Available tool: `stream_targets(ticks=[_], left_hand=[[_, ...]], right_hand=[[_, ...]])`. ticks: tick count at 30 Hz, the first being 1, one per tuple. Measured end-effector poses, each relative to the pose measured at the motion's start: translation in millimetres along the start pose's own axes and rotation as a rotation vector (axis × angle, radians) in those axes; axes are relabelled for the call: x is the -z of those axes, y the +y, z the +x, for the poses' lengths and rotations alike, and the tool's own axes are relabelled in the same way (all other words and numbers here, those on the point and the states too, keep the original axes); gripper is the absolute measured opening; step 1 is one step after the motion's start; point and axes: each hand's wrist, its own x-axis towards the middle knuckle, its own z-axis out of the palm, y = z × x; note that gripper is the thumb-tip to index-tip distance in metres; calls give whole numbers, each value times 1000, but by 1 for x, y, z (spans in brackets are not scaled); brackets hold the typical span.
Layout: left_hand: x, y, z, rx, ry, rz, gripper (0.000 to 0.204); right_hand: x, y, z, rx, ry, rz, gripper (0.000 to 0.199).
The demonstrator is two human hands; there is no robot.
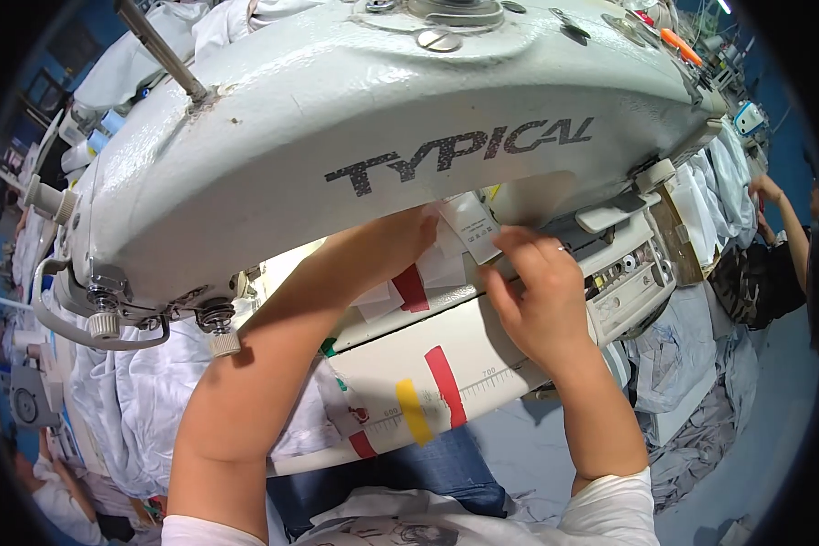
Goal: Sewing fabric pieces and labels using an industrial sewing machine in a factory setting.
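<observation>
A small white label (470, 229) with dark print lies under the arm of a pale sewing machine (246, 173). My right hand (546, 296) is at the label's lower right corner, its fingers curled in a pinch there. From the left, my left hand (417, 235) reaches beneath the machine arm to the label's left side. The arm hides most of its fingers, so their grip does not show. More white pieces (441, 264) lie just below the label on the machine bed. Red tape (409, 289) is stuck beside them.
A ruler-marked table edge (482, 373) with red and yellow tape strips runs in front of me. White cloth (136, 382) is heaped at the left, with greyish garments (678, 364) at the right. Another person's arm (792, 223) shows at the far right.
</observation>
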Motion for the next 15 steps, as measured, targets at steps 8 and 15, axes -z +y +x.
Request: stream_targets(ticks=[8,15], left_hand=[[5,5,22,-117,-16,187,35],[-16,-11,27,-298,127,19,18]], right_hand=[[-5,1,7,-21,-60,-79,34],[5,5,-6,56,61,-32,25]])
